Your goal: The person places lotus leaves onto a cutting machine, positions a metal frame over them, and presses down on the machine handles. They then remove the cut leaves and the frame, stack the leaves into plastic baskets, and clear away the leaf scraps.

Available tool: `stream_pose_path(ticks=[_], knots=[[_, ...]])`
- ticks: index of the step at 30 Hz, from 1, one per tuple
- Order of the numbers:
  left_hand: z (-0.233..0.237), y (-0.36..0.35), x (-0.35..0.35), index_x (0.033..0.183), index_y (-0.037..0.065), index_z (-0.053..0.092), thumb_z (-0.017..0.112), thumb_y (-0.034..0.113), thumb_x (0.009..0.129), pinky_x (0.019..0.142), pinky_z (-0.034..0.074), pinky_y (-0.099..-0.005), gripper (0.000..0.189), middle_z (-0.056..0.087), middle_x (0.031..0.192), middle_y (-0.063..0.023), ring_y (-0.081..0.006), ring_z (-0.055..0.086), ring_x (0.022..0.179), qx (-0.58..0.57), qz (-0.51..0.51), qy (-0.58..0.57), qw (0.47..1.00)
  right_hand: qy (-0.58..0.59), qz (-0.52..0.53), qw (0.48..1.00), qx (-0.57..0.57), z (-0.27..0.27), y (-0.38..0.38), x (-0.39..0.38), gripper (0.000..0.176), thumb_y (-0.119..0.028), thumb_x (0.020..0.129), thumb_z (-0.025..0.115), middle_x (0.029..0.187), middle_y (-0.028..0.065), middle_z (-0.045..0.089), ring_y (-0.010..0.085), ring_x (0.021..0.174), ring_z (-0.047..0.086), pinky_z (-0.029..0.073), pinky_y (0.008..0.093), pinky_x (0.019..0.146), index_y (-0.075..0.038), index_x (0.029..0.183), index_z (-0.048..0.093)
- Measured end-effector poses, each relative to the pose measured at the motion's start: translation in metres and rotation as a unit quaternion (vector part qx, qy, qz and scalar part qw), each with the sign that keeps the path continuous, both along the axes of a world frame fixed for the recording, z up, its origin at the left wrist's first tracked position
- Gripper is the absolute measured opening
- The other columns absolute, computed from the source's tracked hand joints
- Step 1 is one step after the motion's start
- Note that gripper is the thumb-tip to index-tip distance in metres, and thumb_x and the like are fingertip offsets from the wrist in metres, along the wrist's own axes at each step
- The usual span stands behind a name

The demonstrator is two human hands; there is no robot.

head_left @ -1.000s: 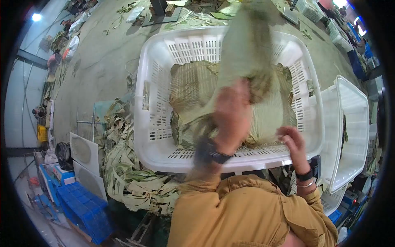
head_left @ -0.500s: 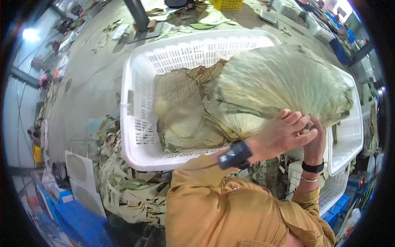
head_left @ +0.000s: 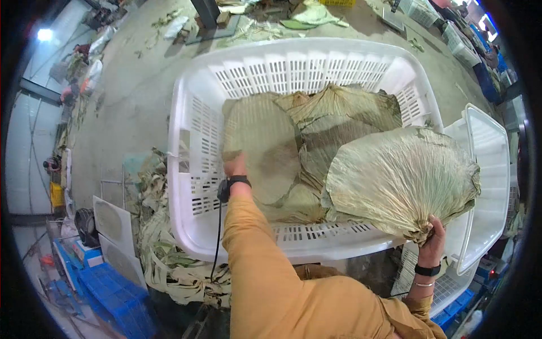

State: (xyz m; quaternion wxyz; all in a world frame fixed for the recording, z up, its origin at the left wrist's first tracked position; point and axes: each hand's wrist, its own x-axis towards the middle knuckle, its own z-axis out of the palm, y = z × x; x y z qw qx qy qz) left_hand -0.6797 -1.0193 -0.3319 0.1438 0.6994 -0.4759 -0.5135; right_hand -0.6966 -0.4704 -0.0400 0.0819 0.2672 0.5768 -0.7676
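Note:
A large white slatted basket (head_left: 307,51) holds flat, dried grey-green leaves (head_left: 350,107). My right hand (head_left: 432,243) is closed on the gathered stem end of a stack of fan-shaped leaves (head_left: 401,175), which hangs over the basket's right front part. At the left inside the basket, my left hand (head_left: 236,165) touches the edge of a broad, smooth leaf (head_left: 262,141); its fingers are hidden under or behind that leaf. Both wrists wear black bands, and a cable runs down from the left one.
Another white basket (head_left: 491,186) stands at the right. Leaf strips (head_left: 169,248) lie heaped at the lower left, beside pale panels (head_left: 116,220) and a blue crate (head_left: 121,299). A dark post (head_left: 206,11) rises behind the basket. Scattered leaves lie on the floor.
My left hand has left the leaf stack and moved to the basket's left side. The stack in my right hand has come lower and nearer, uncovering leaves behind it.

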Motion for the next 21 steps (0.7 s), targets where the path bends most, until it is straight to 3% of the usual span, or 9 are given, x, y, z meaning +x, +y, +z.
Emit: stream_pose_path(ticks=[2, 4, 6, 10, 13, 15, 17, 18, 21], knots=[[0.005, 0.008, -0.001, 0.115, -0.005, 0.057, 0.079, 0.020, 0.065, 0.085, 0.049, -0.0437, 0.060, 0.061, 0.116, -0.0211, -0.0323, 0.061, 0.102, -0.138, -0.098, -0.126, 0.978, -0.030, -0.013, 0.999, -0.002, -0.005, -0.001, -0.005, 0.014, -0.010, 0.080, 0.064, 0.088, 0.0061, 0.065, 0.0189, 0.078, 0.065, 0.053, 0.0318, 0.073, -0.003, 0.092, 0.062], [-0.015, 0.008, -0.007, 0.110, -0.003, 0.058, 0.081, 0.025, 0.063, 0.084, 0.049, -0.0455, 0.060, 0.063, 0.112, -0.0184, -0.0339, 0.062, 0.100, -0.129, -0.052, -0.168, 0.976, -0.038, -0.008, 0.999, -0.014, -0.008, 0.001, -0.007, 0.021, -0.006, 0.080, 0.063, 0.091, 0.0071, 0.065, 0.0205, 0.080, 0.065, 0.054, 0.0342, 0.075, -0.002, 0.100, 0.060], [-0.024, 0.002, -0.007, 0.121, -0.007, 0.046, 0.084, 0.026, 0.064, 0.088, 0.049, -0.0436, 0.077, 0.052, 0.115, -0.0268, -0.0388, 0.057, 0.104, -0.197, -0.085, -0.270, 0.939, 0.006, -0.004, 0.999, 0.047, -0.006, -0.007, -0.008, 0.024, -0.011, 0.083, 0.062, 0.094, 0.0083, 0.066, 0.0211, 0.083, 0.066, 0.056, 0.0345, 0.077, 0.000, 0.104, 0.059], [-0.023, -0.003, -0.008, 0.123, -0.008, 0.045, 0.083, 0.024, 0.064, 0.085, 0.049, -0.0408, 0.077, 0.053, 0.121, -0.0232, -0.0342, 0.058, 0.101, -0.128, -0.007, -0.147, 0.981, 0.047, -0.024, 0.997, 0.062, 0.001, -0.023, -0.006, 0.041, -0.001, 0.077, 0.064, 0.101, 0.0072, 0.062, 0.0221, 0.085, 0.064, 0.054, 0.0345, 0.077, -0.001, 0.117, 0.051], [-0.093, -0.041, -0.009, 0.112, -0.005, 0.058, 0.076, 0.022, 0.074, 0.081, 0.048, -0.0359, 0.050, 0.064, 0.111, -0.0130, -0.0214, 0.060, 0.090, -0.174, -0.214, 0.010, 0.961, 0.038, 0.017, 0.995, 0.085, 0.017, -0.032, -0.006, 0.048, 0.002, 0.077, 0.062, 0.109, 0.0079, 0.059, 0.0220, 0.095, 0.061, 0.052, 0.0339, 0.081, -0.001, 0.122, 0.048], [0.130, 0.017, -0.040, 0.096, -0.003, 0.067, 0.070, 0.017, 0.079, 0.074, 0.048, -0.0347, 0.027, 0.069, 0.090, -0.0125, -0.0219, 0.063, 0.080, -0.169, -0.191, 0.157, 0.954, 0.028, 0.036, 0.994, 0.097, 0.017, -0.035, -0.004, 0.048, 0.003, 0.077, 0.062, 0.110, 0.0080, 0.058, 0.0219, 0.097, 0.060, 0.051, 0.0338, 0.084, -0.001, 0.122, 0.048], [0.227, 0.055, -0.064, 0.088, -0.001, 0.068, 0.067, 0.015, 0.080, 0.065, 0.048, -0.0341, 0.018, 0.069, 0.077, -0.0132, -0.0225, 0.063, 0.069, -0.293, -0.310, 0.205, 0.881, 0.061, 0.057, 0.989, 0.124, 0.001, -0.027, -0.007, 0.045, 0.003, 0.078, 0.061, 0.104, 0.0078, 0.060, 0.0203, 0.087, 0.062, 0.053, 0.0321, 0.073, -0.001, 0.121, 0.048], [0.292, 0.094, -0.068, 0.088, 0.000, 0.067, 0.066, 0.015, 0.081, 0.059, 0.048, -0.0364, 0.017, 0.066, 0.072, -0.0154, -0.0254, 0.062, 0.063, -0.224, -0.322, 0.252, 0.885, 0.063, 0.053, 0.989, 0.124, 0.008, -0.039, -0.005, 0.045, 0.003, 0.078, 0.061, 0.104, 0.0078, 0.060, 0.0203, 0.087, 0.062, 0.053, 0.0321, 0.073, -0.001, 0.121, 0.048], [0.323, 0.180, -0.072, 0.083, 0.002, 0.059, 0.058, 0.008, 0.079, 0.064, 0.047, -0.0413, 0.007, 0.061, 0.077, -0.0144, -0.0332, 0.058, 0.075, -0.510, -0.546, 0.287, 0.599, 0.071, 0.017, 0.992, 0.106, 0.036, -0.090, -0.005, 0.040, 0.003, 0.079, 0.061, 0.098, 0.0080, 0.062, 0.0171, 0.070, 0.063, 0.052, 0.0281, 0.055, 0.000, 0.117, 0.050]])
